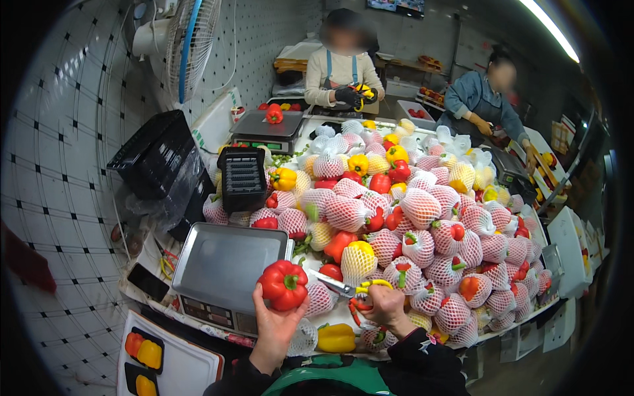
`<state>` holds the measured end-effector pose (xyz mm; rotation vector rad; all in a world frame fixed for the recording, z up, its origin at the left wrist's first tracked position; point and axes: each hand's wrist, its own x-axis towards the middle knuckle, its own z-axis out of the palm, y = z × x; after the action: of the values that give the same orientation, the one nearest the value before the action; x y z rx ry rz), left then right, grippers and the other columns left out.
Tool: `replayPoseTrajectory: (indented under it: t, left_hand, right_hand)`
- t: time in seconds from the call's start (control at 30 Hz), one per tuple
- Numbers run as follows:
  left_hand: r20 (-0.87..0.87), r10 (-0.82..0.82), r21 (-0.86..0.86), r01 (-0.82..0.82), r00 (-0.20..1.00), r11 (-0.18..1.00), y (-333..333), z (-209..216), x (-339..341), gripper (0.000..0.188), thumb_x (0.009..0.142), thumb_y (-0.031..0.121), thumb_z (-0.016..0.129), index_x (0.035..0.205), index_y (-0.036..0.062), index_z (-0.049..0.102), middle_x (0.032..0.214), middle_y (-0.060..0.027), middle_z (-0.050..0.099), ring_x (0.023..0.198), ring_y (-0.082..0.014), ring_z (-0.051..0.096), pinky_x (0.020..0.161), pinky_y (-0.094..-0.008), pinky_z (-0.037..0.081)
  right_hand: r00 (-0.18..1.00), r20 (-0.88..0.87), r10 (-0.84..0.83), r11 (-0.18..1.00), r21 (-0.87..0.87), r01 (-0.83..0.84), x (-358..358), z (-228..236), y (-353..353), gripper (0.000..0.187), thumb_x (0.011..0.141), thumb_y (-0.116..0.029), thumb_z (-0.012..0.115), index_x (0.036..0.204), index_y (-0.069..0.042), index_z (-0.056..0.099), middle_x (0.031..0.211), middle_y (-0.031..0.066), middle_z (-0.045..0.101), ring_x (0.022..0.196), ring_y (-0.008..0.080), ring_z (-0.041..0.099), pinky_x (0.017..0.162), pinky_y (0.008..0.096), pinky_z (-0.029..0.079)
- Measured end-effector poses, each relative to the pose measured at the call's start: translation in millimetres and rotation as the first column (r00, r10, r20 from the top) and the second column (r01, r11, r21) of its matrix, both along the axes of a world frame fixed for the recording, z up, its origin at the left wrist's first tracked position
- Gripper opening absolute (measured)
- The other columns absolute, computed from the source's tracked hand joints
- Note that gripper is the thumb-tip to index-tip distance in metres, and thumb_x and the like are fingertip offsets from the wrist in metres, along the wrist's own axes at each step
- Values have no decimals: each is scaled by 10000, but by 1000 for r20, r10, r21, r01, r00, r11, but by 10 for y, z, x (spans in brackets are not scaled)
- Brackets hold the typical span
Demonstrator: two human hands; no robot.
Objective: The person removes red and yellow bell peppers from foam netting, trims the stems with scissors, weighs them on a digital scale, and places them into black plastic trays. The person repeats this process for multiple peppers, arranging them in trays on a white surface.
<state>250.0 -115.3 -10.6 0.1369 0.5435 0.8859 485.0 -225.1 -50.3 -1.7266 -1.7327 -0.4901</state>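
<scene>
Left hand (274, 323) comes up from the lower edge, palm up, fingers curled round a red pepper (284, 285); the grip is closed on it, stem facing the camera. The pepper sits on the fingertips, just off the near right corner of the scale (224, 264), whose steel pan lies up and left of the hand.

Right hand (386, 307) is just right of the left, fist closed round the yellow handles of the scissors (343, 288). The blades point left toward the pepper, tips close to it but apart. How far the blades are parted I cannot tell.

A yellow pepper (336, 338) lies on the counter (333, 315) below and between the two hands. Beyond the right hand, a big heap of peppers in foam netting (422, 251) spreads up and to the right, mostly red, some yellow, a few bare ones mixed in. Below and left of the left hand, a white board holds black trays of peppers (146, 356). A black crate (243, 177) stands past the scale, with a second scale (264, 129) further back.

Two other people work at the far side of the heap: one in a cream top (340, 69), gloved hands on a yellow item, one in a blue jacket (479, 96) at the right.
</scene>
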Motion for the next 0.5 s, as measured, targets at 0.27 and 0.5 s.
replayPoseTrajectory:
  t: [0.27,0.5]
  left_hand:
    - [37,45,210,-52,998,976,158,412,-98,686,846,513,617,1334,79,407,1340,-110,467,1207,-277,489,1002,-495,423]
    - [-195,-4,399,84,981,913,87,319,-86,731,823,483,660,1335,36,390,1286,-147,493,1162,-285,531,953,-486,480]
  right_hand:
    - [996,-78,-51,898,-439,12,43,-17,-246,398,623,-300,799,891,-70,615,800,100,595,769,271,608,631,394,497]
    - [971,-218,-93,810,-584,-53,-48,595,-172,487,648,-290,806,1051,-69,645,900,111,619,860,277,611,675,384,496]
